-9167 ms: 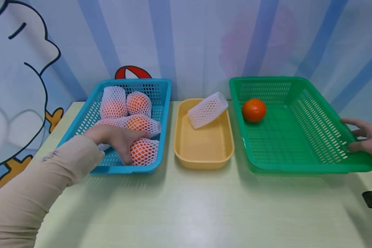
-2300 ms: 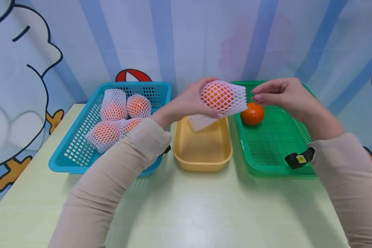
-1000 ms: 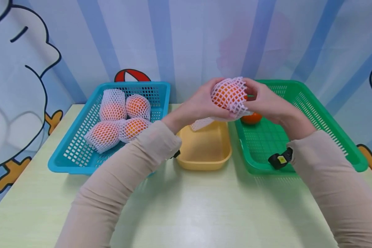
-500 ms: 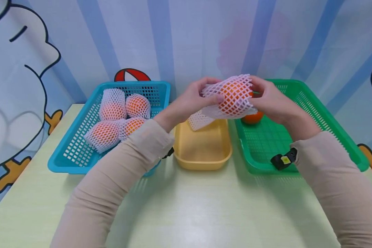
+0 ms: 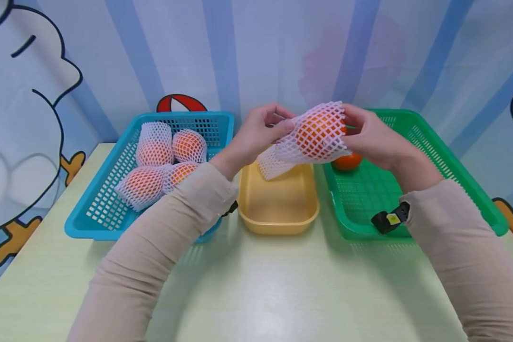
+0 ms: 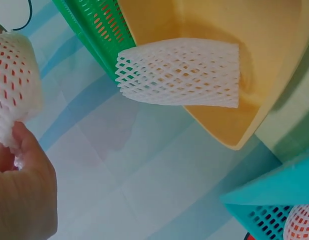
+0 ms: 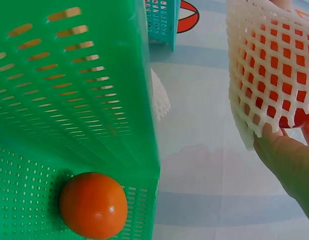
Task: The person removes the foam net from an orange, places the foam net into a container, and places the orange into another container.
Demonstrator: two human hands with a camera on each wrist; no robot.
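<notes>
At far left, blue basket [image 5: 90,233] with four net-wrapped fruits [image 5: 143,184]; next, left hand [image 5: 254,134] in narrow pinch on left end of white foam net [image 5: 294,148]; below, yellow tray [image 5: 278,199] with loose sleeve [image 5: 272,165] overhanging its rear rim; raised between both hands, orange-red held fruit [image 5: 318,132] inside the foam net; lower down, bare fruit [image 5: 347,163] in green basket [image 5: 378,190], near its left wall; above, right hand [image 5: 374,142] in curled grip on held fruit at its right end.

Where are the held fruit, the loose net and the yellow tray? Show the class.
Held fruit [image 5: 319,134]: head view, middle of its netted side.
Loose net [image 6: 179,72]: left wrist view, middle of its mesh.
Yellow tray [image 5: 279,199]: head view, bare part of its floor.
</notes>
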